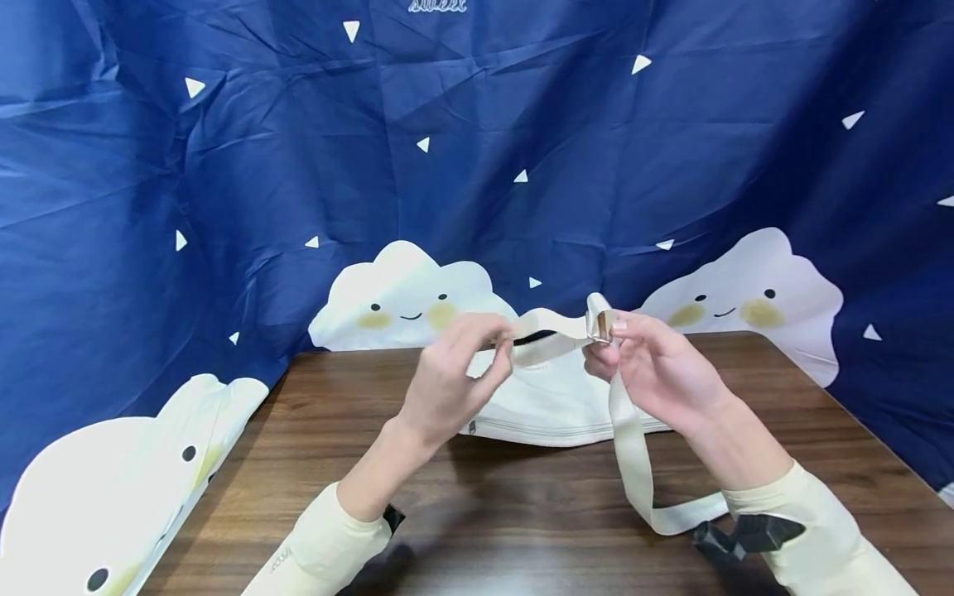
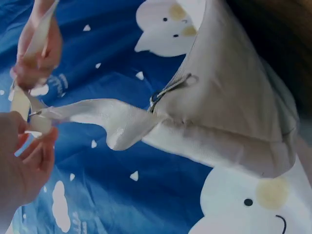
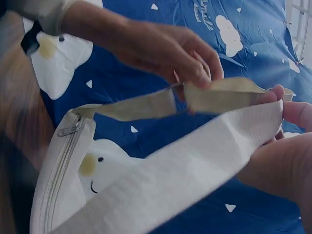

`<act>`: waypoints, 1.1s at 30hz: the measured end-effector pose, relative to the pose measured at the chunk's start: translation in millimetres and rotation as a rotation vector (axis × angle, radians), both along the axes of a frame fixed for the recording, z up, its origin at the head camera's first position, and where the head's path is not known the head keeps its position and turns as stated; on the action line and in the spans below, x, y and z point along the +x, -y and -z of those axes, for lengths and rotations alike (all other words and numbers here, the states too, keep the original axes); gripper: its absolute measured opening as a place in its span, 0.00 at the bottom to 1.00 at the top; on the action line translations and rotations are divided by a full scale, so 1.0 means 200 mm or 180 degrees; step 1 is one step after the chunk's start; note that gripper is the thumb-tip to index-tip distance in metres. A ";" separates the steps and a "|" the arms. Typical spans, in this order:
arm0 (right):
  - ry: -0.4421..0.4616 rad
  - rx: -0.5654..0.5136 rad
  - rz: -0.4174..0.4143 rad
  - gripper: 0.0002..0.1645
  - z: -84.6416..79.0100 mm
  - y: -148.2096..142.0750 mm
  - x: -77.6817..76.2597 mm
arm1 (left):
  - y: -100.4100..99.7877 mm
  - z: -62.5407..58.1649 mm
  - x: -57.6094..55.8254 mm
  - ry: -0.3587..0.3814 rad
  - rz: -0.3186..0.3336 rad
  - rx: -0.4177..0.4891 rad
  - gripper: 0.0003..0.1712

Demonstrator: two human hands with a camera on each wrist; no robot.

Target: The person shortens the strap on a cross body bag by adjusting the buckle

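Both hands (image 1: 537,364) pinching cream strap (image 1: 555,327), bag (image 1: 551,406) mid-table (image 1: 298,430)

Bag (image 1: 551,406) on table (image 1: 313,463) before backdrop (image 1: 224,165); strap (image 1: 547,324) above it between my left hand (image 1: 455,372) and right hand (image 1: 656,364), buckle (image 1: 599,324) at right

I read one word, "sweet", stitched in pale script at the top edge of the dark blue cloud-printed fabric backdrop (image 1: 438,6). Small lettering on my left cream sleeve (image 1: 281,563) is too tiny to read.
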State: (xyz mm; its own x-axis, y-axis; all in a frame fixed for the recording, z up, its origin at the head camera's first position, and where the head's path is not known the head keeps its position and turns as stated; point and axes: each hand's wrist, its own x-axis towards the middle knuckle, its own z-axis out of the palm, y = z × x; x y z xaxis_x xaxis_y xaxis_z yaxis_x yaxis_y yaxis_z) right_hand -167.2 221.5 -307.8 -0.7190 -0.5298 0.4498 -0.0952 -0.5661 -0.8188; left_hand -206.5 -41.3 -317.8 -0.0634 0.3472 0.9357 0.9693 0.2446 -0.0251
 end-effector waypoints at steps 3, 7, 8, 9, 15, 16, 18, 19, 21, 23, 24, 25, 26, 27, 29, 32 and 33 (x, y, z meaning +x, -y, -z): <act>0.0065 -0.0083 -0.0364 0.23 0.00 0.01 0.00 | -0.03 0.04 -0.01 -0.0137 -0.0292 -0.0381 0.05; 0.0019 -0.0078 -0.0472 0.24 -0.02 0.02 0.02 | -0.05 0.08 -0.03 -0.0387 -0.0749 -0.0565 0.06; 0.0002 -0.0071 -0.0436 0.23 -0.03 0.02 0.03 | -0.05 0.08 -0.03 -0.0402 -0.0814 -0.0553 0.07; -0.0021 -0.0056 -0.0397 0.23 -0.04 0.02 0.03 | -0.04 0.08 -0.04 -0.0369 -0.0832 -0.0513 0.08; -0.0232 -0.0100 -0.0111 0.23 -0.07 -0.04 0.05 | -0.01 0.08 -0.06 0.0230 -0.0698 0.0159 0.10; -0.0267 -0.0097 -0.0073 0.24 -0.07 -0.05 0.05 | 0.00 0.08 -0.06 0.0322 -0.0669 0.0267 0.11; -0.0351 -0.0069 0.0022 0.24 -0.07 -0.05 0.06 | 0.00 0.07 -0.06 0.0485 -0.0638 0.0387 0.12; -0.0369 -0.0034 0.0077 0.24 -0.06 -0.05 0.05 | 0.00 0.07 -0.06 0.0549 -0.0636 0.0390 0.12; -0.0316 0.0043 0.0194 0.23 -0.05 -0.04 0.05 | 0.01 0.07 -0.07 0.0749 -0.0648 0.0241 0.10; -0.0268 0.0125 0.0336 0.22 -0.05 -0.02 0.05 | 0.02 0.06 -0.07 0.0935 -0.0619 -0.0055 0.06; -0.0241 0.0185 0.0410 0.21 -0.04 -0.02 0.05 | 0.02 0.06 -0.07 0.0995 -0.0542 -0.0242 0.09; -0.0219 0.0259 0.0454 0.21 -0.04 -0.01 0.06 | 0.02 0.05 -0.06 0.1054 -0.0436 -0.0433 0.15; -0.0200 0.0343 0.0484 0.20 -0.03 0.00 0.06 | 0.02 0.05 -0.05 0.1113 -0.0317 -0.0621 0.22; -0.0177 0.0438 0.0522 0.19 -0.02 0.01 0.06 | 0.01 0.04 -0.03 0.1142 -0.0181 -0.0776 0.28; -0.0206 0.0692 0.0611 0.16 -0.01 0.03 0.06 | -0.01 0.03 0.01 0.1096 0.0105 -0.0957 0.34; -0.0283 0.1095 0.0765 0.12 0.01 0.07 0.06 | -0.05 0.02 0.07 0.1017 0.0333 -0.0924 0.32; -0.0325 0.1211 0.0803 0.11 0.01 0.08 0.06 | -0.05 0.02 0.09 0.0991 0.0429 -0.0839 0.30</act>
State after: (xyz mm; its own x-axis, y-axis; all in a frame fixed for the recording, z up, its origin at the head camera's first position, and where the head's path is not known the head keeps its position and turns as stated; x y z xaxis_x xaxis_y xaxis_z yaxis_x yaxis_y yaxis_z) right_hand -154.7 205.5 -309.6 -0.8088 -0.4849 0.3326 -0.2821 -0.1763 -0.9431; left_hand -189.4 -30.5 -321.0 -0.2666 0.5964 0.7571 0.9633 0.1397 0.2291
